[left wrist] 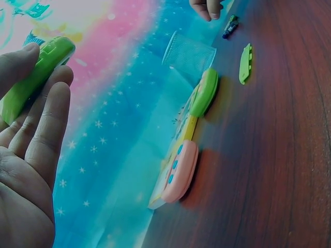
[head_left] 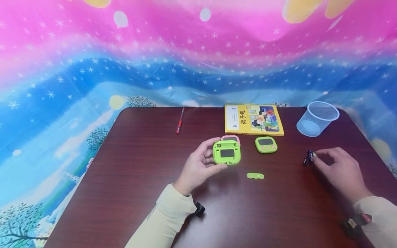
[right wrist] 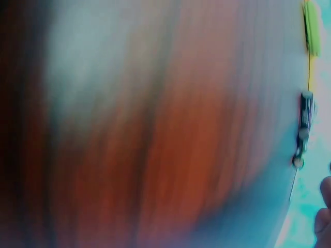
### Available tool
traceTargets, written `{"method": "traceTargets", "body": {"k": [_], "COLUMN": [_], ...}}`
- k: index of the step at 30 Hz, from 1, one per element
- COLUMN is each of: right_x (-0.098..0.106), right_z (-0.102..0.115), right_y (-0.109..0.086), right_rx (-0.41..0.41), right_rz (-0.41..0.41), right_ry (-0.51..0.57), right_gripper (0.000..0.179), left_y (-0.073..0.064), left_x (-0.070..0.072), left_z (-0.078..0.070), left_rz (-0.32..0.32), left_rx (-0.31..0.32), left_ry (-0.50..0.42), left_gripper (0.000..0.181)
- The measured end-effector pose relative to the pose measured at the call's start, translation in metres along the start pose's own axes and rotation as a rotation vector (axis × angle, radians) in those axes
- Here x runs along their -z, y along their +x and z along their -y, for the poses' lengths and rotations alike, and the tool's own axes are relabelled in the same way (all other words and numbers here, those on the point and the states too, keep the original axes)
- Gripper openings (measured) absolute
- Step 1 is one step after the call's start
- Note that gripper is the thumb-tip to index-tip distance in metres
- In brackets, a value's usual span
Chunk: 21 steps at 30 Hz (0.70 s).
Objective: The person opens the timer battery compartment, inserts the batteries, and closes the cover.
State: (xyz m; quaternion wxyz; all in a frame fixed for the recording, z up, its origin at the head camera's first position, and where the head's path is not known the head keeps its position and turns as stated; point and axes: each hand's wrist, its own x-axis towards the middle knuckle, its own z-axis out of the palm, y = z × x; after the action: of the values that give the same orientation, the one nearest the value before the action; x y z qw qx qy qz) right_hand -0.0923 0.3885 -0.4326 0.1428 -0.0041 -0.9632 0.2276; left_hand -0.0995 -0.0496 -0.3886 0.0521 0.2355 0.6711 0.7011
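Note:
My left hand [head_left: 201, 165] holds a green digital timer [head_left: 227, 152] by its edges, thumb below and fingers behind, its back facing me and the battery compartment uncovered. On the table below it to the right lies a small green battery cover [head_left: 255, 176]. My right hand [head_left: 342, 172] is low over the table at the right, thumb and fingertips together beside several small dark batteries [head_left: 307, 159]. It seems to pinch one battery, mostly hidden by the fingers. In the right wrist view, batteries [right wrist: 305, 116] lie near the fingertips, which show only at the edge.
A second green timer [head_left: 266, 145] lies face up near a yellow book [head_left: 254, 119]. A pink timer [left wrist: 181, 173] is partly behind the held one in the head view. A mesh basket [head_left: 316, 120] stands back right; a red pen [head_left: 180, 121] lies back left.

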Motion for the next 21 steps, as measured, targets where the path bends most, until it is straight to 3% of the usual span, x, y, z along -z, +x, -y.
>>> {"method": "traceTargets", "body": {"k": [6,12,16,21], "right_x": [0.002,0.004,0.006,0.01], "right_z": [-0.022,-0.031,-0.03,-0.029], "right_y": [-0.002,-0.001,0.004,0.014], "right_rx": [-0.074,-0.156,-0.155,-0.097], "right_rz": [0.103,0.134,0.17,0.257], "right_ry": [-0.017,-0.054,-0.075,-0.07], "right_gripper": [0.039,0.035,0.037,0.039], "left_y": [0.0,0.0,0.0,0.0], "left_x": [-0.001,0.0,0.0,-0.001], "left_z": [0.001,0.0,-0.001,0.0], "left_rz": [0.001,-0.003,-0.002,-0.003], "left_rx": [-0.006,-0.006,-0.01,-0.012], "left_ry": [0.005,0.006,0.003,0.008], "left_gripper": [0.078,0.077,0.077,0.077]}}
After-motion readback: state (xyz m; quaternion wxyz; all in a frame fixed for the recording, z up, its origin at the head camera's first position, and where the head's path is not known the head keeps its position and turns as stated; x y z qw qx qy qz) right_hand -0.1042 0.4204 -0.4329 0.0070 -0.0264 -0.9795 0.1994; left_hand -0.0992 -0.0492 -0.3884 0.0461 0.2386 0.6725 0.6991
